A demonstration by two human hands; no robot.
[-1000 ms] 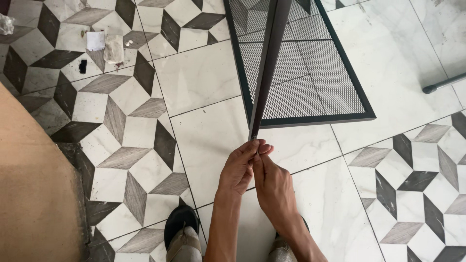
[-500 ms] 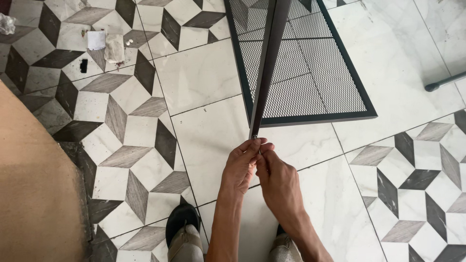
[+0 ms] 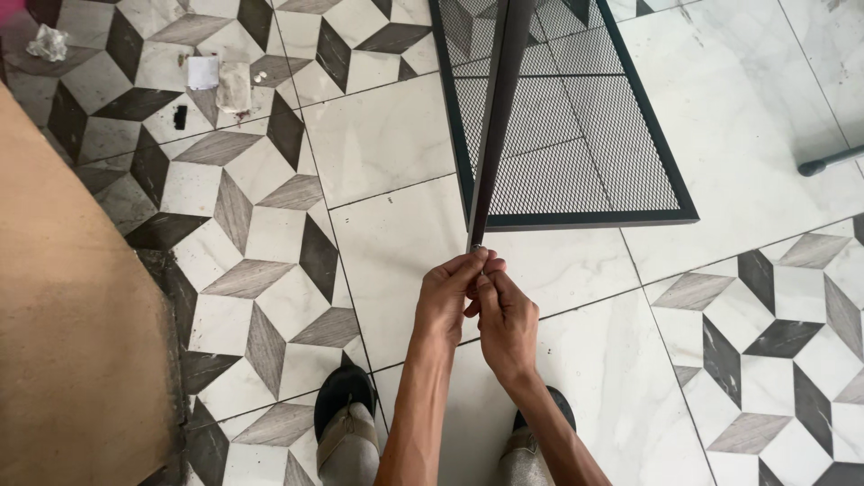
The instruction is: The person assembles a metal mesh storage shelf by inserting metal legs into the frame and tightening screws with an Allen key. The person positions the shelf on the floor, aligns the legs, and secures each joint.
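Bar (image 3: 498, 117) end (dark) at grip

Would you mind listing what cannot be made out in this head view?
- What the left hand and right hand pinch at the near end of the black metal bar: the fingers cover it.
- The bar's far end and the black mesh panel: cut off by the top edge.
- The scraps on the floor: too small to identify.
- The brown surface: cut off at left.

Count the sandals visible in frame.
2. One sandal sits bottom centre-left, below the left hand; the other sandal is partly hidden behind the right forearm, bottom centre.
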